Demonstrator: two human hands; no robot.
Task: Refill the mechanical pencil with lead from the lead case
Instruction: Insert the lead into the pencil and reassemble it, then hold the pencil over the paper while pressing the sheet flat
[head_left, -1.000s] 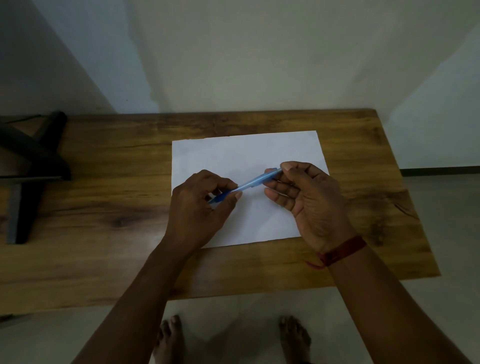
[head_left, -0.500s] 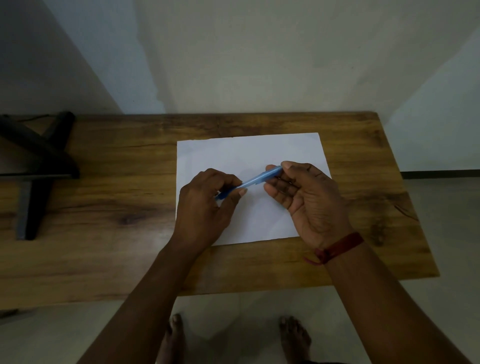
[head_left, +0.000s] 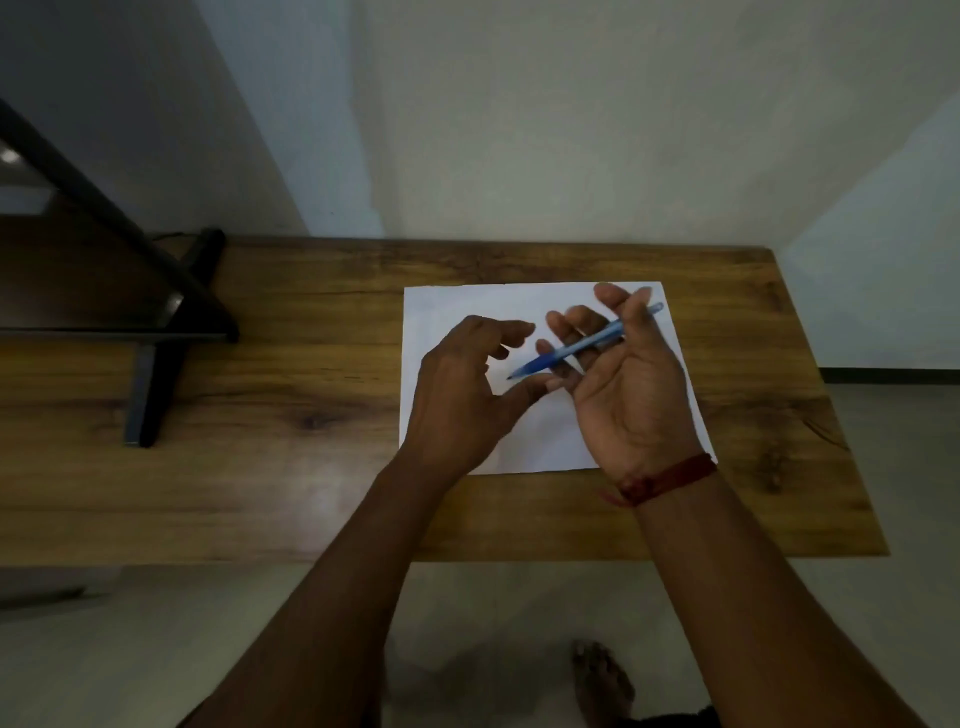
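- Head view, left hand (head_left: 467, 384): no longer pinching the tip end of the mechanical pencil (head_left: 582, 345) as half a second ago. Now off it and just beside the tip, fingers loosely curled, thumb spread, holding nothing that shows.
- Same view, right hand (head_left: 634, 395): turned palm up and now alone in carrying the pencil. Thumb pressing the barrel across the fingers, cap end poking out past the hand toward the far right, tip pointing down and left toward the left thumb.
- Hands apart, then, instead of joined on the barrel. Pencil raised above the white paper (head_left: 441, 312) on the table (head_left: 311, 364), not lying on it.
- Cap end too small and dim to judge as capped or opened.
- No lead case anywhere in view: not on the paper, not on the bare wood, not in either hand.
- Probably marks the end of a two-handed check or twist of the barrel, with the left hand freed to fetch the lead case or work the cap. Refill itself judged not yet begun, with no lead in sight.
- Calls next for a steady right-hand hold with the cap end kept reachable, and for finding the case, likely outside the frame.
- Elsewhere: red band (head_left: 670, 478) on the right wrist, black frame (head_left: 156, 332) at the left of the view, bare foot (head_left: 602, 680) on the floor below.
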